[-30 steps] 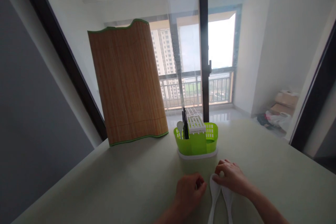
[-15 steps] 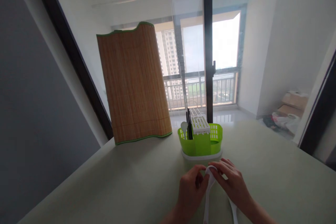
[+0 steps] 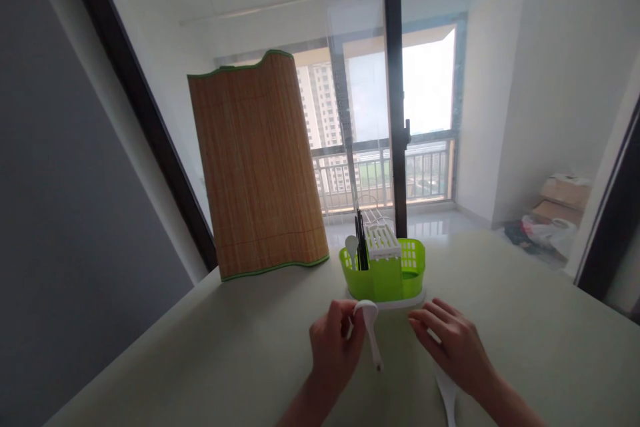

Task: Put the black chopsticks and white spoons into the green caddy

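Observation:
My left hand (image 3: 336, 337) pinches a white spoon (image 3: 370, 320) by its bowl, with the handle hanging down toward the tabletop. To the right, my right hand (image 3: 449, 335) is apart from the spoon, its fingers bent and close together over the table; whether anything is between them is hidden. Partly under my right wrist lies a second white utensil (image 3: 448, 397). Just beyond both hands stands a green utensil basket (image 3: 385, 281) with a white slotted part, holding black chopsticks (image 3: 361, 243) and a pale spoon (image 3: 351, 248).
A bamboo mat (image 3: 260, 167) with green edging stands upright on the pale table (image 3: 200, 340) at the back left. Behind the table is a glass partition with a dark frame (image 3: 394, 93). Cardboard and bags (image 3: 555, 207) lie beyond it at the right.
My right hand has let go of the spoon and moved slightly right. My left hand has carried the spoon left, and its handle now points down and to the right.

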{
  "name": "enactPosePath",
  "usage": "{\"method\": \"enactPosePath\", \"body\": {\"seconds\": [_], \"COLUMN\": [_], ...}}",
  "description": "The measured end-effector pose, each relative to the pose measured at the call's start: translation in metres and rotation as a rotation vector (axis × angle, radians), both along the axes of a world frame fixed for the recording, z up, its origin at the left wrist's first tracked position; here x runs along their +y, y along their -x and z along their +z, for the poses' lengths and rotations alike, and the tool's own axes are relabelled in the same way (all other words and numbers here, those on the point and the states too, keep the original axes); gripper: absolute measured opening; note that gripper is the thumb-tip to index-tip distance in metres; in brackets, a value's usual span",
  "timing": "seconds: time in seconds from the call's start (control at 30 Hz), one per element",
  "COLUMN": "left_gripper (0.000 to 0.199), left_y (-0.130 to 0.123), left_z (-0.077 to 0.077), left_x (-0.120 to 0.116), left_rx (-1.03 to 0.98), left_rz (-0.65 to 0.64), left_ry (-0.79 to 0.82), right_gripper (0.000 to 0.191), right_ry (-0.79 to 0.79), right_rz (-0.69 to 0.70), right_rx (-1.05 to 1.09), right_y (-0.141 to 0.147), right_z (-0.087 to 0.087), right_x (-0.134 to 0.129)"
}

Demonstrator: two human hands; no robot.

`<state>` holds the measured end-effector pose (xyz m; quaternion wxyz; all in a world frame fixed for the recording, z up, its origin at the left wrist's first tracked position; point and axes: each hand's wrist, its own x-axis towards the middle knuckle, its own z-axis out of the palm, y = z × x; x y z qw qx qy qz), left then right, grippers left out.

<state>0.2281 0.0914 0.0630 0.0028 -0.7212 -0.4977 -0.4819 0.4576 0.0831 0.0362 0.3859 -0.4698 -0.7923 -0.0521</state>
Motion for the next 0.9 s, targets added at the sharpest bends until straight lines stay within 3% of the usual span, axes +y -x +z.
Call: {"method": "enactPosePath", "body": {"seconds": [0.13,0.27,0.37,0.47,0.57,0.7,0.9], "left_gripper": [0.020,0.023,0.025,0.025,0.022,0.022,0.021], "left_y": [0.010,0.014,0.011,0.005,-0.001,-0.005,-0.006], "left_z": [0.043,0.089,0.107,0.107,0.094,0.076,0.061], "left_x": [0.022,0.056,0.082,0.103,0.118,0.132,0.146], "left_rx": [-0.120,-0.151,-0.082,0.066,0.173,0.232,0.275], "left_rz": [0.145,0.209,0.233,0.256,0.262,0.274,0.258], "left_ry": [-0.130,-0.241,-0.246,-0.141,-0.039,0.090,0.220], "right_gripper": [0.031,0.031,0.031,0.031,0.028,0.027,0.026], "right_ry": [0.186,0.279,0.293,0.292,0.299,0.306,0.301], "right_rz": [-0.202,-0.271,-0.297,-0.316,-0.334,-0.355,-0.352], "right_rx": [0.026,0.017,-0.009,-0.048,-0.069,-0.073,-0.077], "right_y": [-0.023,-0.031,-0.028,-0.029,-0.033,-0.036,-0.034], "right_z": [-0.004,-0.010,-0.010,-0.011,-0.013,-0.015,-0.016], "right_x": [0.015,0.020,0.019,0.019,0.021,0.023,0.023]}}
